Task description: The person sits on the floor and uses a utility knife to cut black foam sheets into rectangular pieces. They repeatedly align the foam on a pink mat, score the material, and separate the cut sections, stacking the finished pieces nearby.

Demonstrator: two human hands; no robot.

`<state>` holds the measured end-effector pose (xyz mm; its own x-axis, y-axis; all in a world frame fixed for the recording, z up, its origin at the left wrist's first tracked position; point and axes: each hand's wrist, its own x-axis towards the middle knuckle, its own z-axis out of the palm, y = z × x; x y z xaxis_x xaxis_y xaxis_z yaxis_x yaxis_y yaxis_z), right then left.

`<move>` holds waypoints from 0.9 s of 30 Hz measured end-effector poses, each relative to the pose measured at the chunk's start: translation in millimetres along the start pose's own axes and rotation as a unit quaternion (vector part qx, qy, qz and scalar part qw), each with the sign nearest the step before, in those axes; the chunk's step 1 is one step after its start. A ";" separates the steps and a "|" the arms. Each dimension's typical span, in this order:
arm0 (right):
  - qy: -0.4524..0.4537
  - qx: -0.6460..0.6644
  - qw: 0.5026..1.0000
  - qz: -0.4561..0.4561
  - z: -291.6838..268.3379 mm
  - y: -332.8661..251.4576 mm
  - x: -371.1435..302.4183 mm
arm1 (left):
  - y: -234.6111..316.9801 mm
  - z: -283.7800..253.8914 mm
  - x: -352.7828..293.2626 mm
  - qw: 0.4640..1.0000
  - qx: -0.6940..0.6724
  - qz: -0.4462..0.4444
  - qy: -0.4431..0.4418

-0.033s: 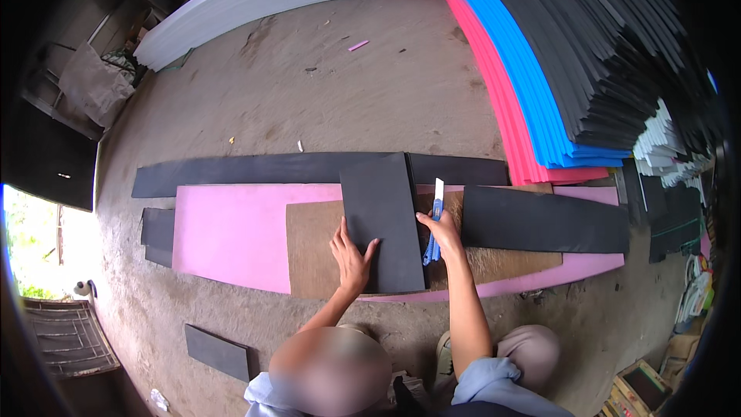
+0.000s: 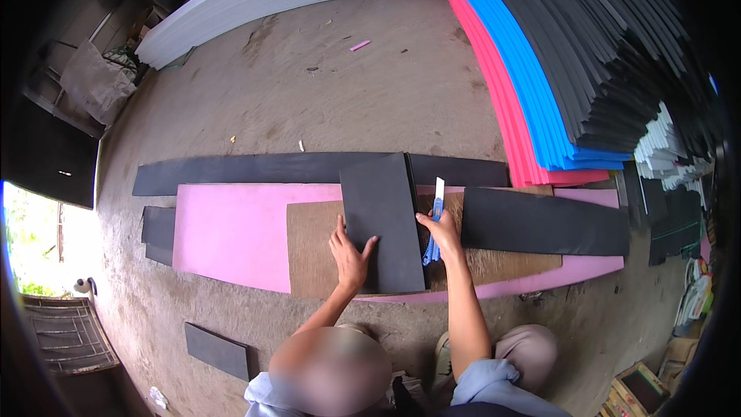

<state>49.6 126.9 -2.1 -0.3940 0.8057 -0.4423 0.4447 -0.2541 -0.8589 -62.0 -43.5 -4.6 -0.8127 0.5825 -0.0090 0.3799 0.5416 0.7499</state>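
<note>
A black foam sheet (image 2: pixel 380 224) lies crosswise on a brown board (image 2: pixel 315 251), its long sides running away from me. My left hand (image 2: pixel 352 259) rests at its left edge with fingers spread and the thumb lying on top. Just off the sheet's right side, my right hand (image 2: pixel 442 233) is closed round a blue utility knife (image 2: pixel 438 208). The knife's pale blade points away from me. Beneath the board spreads a larger pink foam sheet (image 2: pixel 231 232). To the right of the knife lies another black piece (image 2: pixel 545 220), partly over the board.
A long black strip (image 2: pixel 255 169) runs along the far side of the pink sheet. Stacks of red (image 2: pixel 505 108), blue (image 2: pixel 532 100) and black sheets (image 2: pixel 571 54) stand at the right. White sheets (image 2: pixel 262 0) are piled at the far left. A small black offcut (image 2: pixel 218 349) lies near left.
</note>
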 end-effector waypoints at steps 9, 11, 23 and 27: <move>0.093 -0.136 0.977 -0.134 -8.2 -51.9 -24.8 | -47.9 -32.9 25.5 0.980 -0.142 -0.122 0.061; 0.116 -0.126 0.966 -0.191 -9.1 -70.7 -39.2 | -83.1 -51.7 25.3 0.977 -0.088 -0.153 0.116; 0.039 -0.020 0.909 -0.415 -101.6 -145.6 -117.5 | 133.8 -177.3 32.3 0.914 -0.019 0.311 0.258; -0.032 0.036 0.890 -0.454 -120.1 -151.3 -145.3 | 200.9 -214.0 14.3 0.923 0.012 0.349 0.162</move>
<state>136.1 112.6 223.2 -0.6100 0.6649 0.4310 -0.1318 0.4512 -0.8826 -91.8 -56.1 287.5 -0.4540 0.5845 0.6725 0.8674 0.1175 0.4835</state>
